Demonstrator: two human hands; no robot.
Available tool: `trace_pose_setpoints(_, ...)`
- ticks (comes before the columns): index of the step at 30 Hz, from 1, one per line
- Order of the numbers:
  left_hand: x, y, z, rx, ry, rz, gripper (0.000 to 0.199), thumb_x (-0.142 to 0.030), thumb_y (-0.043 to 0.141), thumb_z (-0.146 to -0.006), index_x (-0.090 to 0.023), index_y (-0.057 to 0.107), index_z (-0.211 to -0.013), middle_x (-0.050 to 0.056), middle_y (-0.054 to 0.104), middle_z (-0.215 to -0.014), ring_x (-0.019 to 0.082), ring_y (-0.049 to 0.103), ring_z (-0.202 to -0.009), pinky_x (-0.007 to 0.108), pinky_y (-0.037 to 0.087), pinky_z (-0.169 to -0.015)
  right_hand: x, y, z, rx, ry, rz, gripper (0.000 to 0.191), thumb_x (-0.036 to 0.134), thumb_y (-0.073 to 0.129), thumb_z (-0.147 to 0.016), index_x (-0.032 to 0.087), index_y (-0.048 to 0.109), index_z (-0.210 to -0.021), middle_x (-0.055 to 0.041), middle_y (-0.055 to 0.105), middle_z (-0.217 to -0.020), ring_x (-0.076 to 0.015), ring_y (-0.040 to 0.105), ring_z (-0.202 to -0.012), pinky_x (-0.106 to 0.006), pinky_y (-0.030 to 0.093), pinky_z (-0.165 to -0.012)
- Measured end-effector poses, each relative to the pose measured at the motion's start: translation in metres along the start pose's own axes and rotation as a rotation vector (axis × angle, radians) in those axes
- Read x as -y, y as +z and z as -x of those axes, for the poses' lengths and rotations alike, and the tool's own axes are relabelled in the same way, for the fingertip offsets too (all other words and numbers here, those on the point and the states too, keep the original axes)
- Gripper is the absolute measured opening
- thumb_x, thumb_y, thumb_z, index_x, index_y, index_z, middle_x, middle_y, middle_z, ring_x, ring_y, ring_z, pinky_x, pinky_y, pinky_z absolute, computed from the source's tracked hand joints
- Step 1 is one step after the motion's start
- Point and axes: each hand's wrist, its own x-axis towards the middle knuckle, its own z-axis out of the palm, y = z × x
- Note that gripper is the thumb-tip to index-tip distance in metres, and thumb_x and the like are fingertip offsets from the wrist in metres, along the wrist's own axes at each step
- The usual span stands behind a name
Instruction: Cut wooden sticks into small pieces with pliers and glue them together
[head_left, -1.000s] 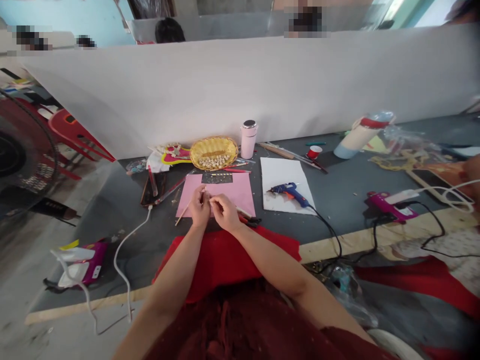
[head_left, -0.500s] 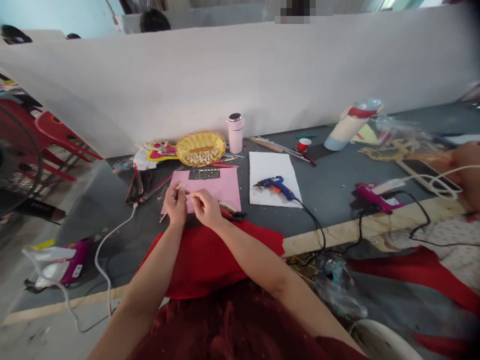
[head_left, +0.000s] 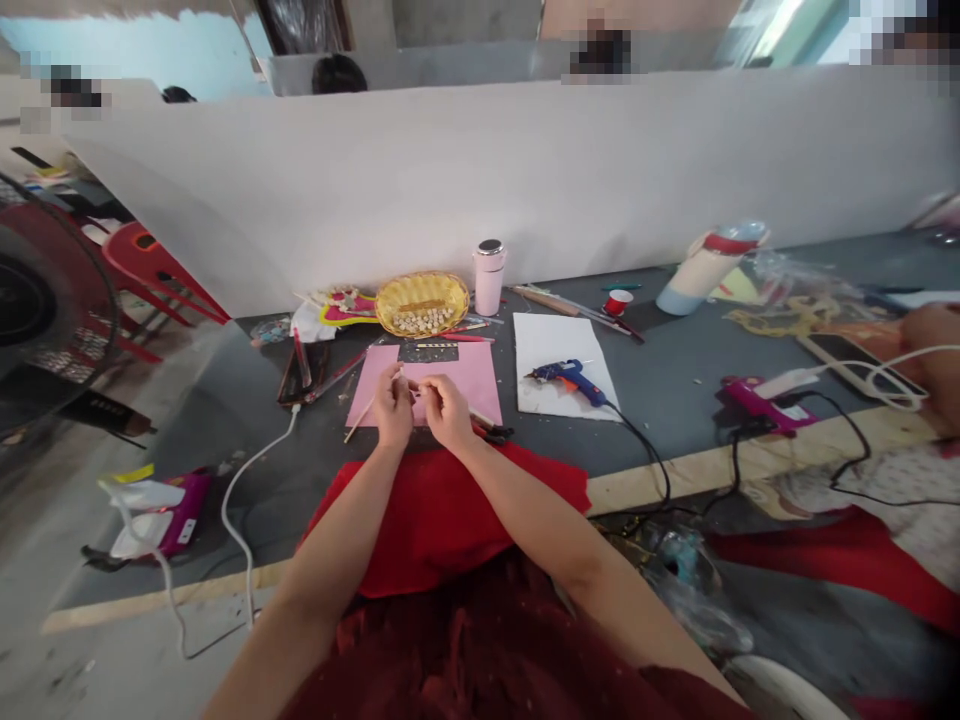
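Observation:
My left hand (head_left: pixel 393 408) is closed in a pinch above the pink sheet (head_left: pixel 480 372), with a tiny pale piece showing at its fingertips. Close beside it, my right hand (head_left: pixel 446 408) is also pinched, its fingertips almost meeting the left ones. What the right fingers grip is too small to make out. Behind the hands stands a yellow woven basket (head_left: pixel 390 318) holding many small pale pieces. Dark-handled pliers (head_left: pixel 496 434) lie partly hidden by the right wrist. A red cloth (head_left: pixel 420 530) spreads under my forearms.
To the right, a blue glue gun (head_left: pixel 574 380) rests on a white board (head_left: pixel 536 335). A pink flask (head_left: pixel 490 280) and a tilted bottle (head_left: pixel 709 268) stand near the white partition (head_left: pixel 525 180). Purple power strips (head_left: pixel 772 408) with cables sit at both sides. A co-worker's arm (head_left: pixel 934 335) is at far right.
The camera view has shifted, so the whole scene sits further right and slightly lower. Both hands stay pinched close together over the pink sheet.

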Motion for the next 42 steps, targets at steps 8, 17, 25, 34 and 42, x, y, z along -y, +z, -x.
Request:
trace_pose_setpoints(8,0.01,0.003,-0.003,-0.004,-0.018,0.009,0.028,-0.032,0.045,-0.092,-0.017,0.053,-0.113,-0.001,0.059,-0.07,0.009,0.049,-0.054,0.022,0.042,-0.058,0.0,-0.005,-0.001,0.04,-0.019,0.038,0.016,0.029,0.042,-0.094,0.021,0.056,-0.094,-0.0054,0.063,-0.087,-0.0164,0.059,-0.079,-0.03,0.049,-0.074)
trace_pose_setpoints(17,0.021,0.009,0.0,0.014,-0.04,0.001,0.028,-0.03,0.045,-0.092,-0.018,0.055,-0.114,0.001,0.06,-0.072,0.011,0.054,-0.059,0.024,0.044,-0.062,0.0,-0.011,0.002,0.069,-0.014,0.075,0.016,0.029,0.044,-0.093,0.021,0.057,-0.095,-0.0056,0.062,-0.088,-0.0172,0.058,-0.078,-0.031,0.048,-0.072)
trace_pose_setpoints(25,0.015,0.006,0.003,0.023,-0.065,0.039,0.028,-0.031,0.046,-0.091,-0.017,0.054,-0.113,0.0,0.059,-0.069,0.01,0.051,-0.055,0.023,0.043,-0.059,0.0,-0.011,0.002,0.055,0.041,0.052,0.016,0.031,0.044,-0.093,0.021,0.057,-0.093,-0.004,0.062,-0.085,-0.0156,0.057,-0.074,-0.03,0.048,-0.07)
trace_pose_setpoints(34,0.001,0.005,-0.023,0.078,-0.179,0.178,0.022,-0.027,0.053,-0.087,-0.017,0.053,-0.108,0.001,0.062,-0.069,0.008,0.05,-0.05,0.02,0.042,-0.049,0.003,-0.007,-0.012,0.012,0.144,-0.093,0.018,0.036,0.045,-0.093,0.022,0.054,-0.098,-0.0042,0.062,-0.089,-0.0145,0.061,-0.077,-0.027,0.051,-0.07)
trace_pose_setpoints(42,0.011,0.017,-0.045,-0.139,-0.177,0.339,0.018,-0.026,0.051,-0.089,-0.018,0.052,-0.105,-0.001,0.059,-0.065,0.006,0.047,-0.048,0.018,0.039,-0.049,-0.011,0.012,-0.03,-0.017,0.16,-0.063,0.021,0.038,0.04,-0.096,0.022,0.053,-0.1,-0.0032,0.06,-0.089,-0.0128,0.058,-0.073,-0.027,0.05,-0.068)
